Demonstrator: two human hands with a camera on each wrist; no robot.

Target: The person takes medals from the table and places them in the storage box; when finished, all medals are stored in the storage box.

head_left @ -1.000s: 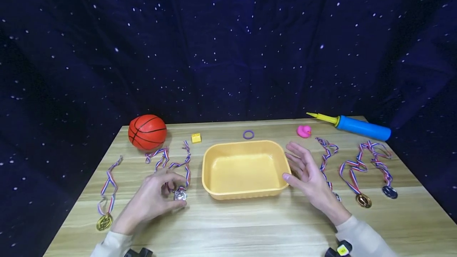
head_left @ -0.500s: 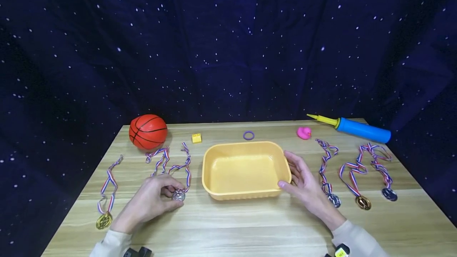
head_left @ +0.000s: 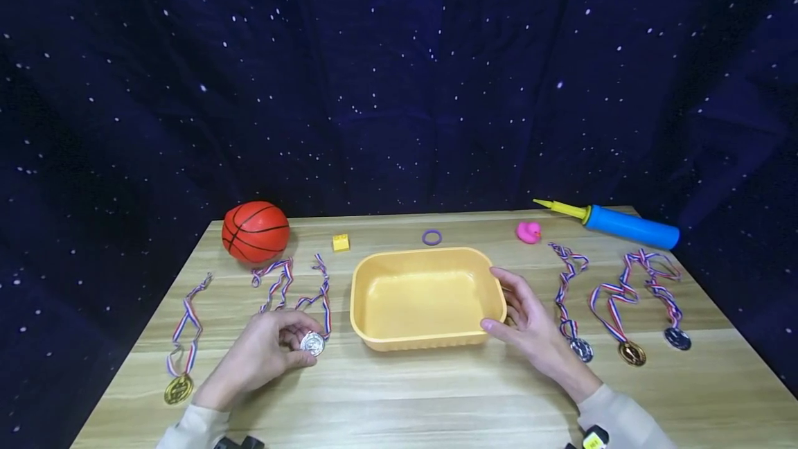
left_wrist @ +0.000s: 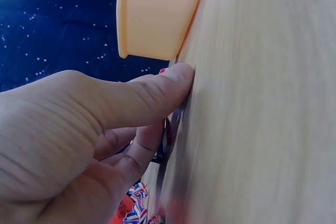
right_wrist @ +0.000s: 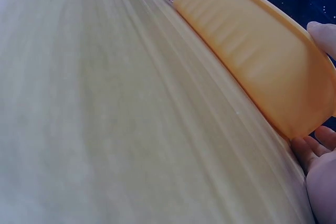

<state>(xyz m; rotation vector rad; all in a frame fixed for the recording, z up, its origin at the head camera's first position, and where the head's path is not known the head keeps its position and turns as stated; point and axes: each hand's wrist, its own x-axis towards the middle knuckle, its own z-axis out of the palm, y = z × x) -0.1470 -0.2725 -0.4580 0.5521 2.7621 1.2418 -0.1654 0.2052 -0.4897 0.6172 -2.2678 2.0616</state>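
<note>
My left hand (head_left: 258, 352) pinches a silver medal (head_left: 312, 344) by its edge, low over the wooden table. Its striped ribbon (head_left: 326, 310) trails away behind it on the tabletop. In the left wrist view the thumb (left_wrist: 168, 85) and fingers close together, and the medal is mostly hidden behind them. A yellow plastic basin (head_left: 430, 344) stands in the middle with nothing in it. My right hand (head_left: 530, 331) holds the basin's right end, thumb on the rim and fingers against the outer wall. In the right wrist view, the fingers (right_wrist: 310, 148) reach the basin's lower edge.
A gold medal (head_left: 179, 389) lies far left. On the right lie a silver medal (head_left: 582, 350), a bronze-coloured medal (head_left: 632, 353) and a dark silver one (head_left: 677, 338). Behind are a basketball (head_left: 255, 232), yellow block (head_left: 341, 242), purple ring (head_left: 431, 237), pink duck (head_left: 528, 232) and blue pump (head_left: 632, 226).
My left fingers have taken hold of the silver medal, and its face has tipped up. My right hand has moved left onto the basin's end and gripped it.
</note>
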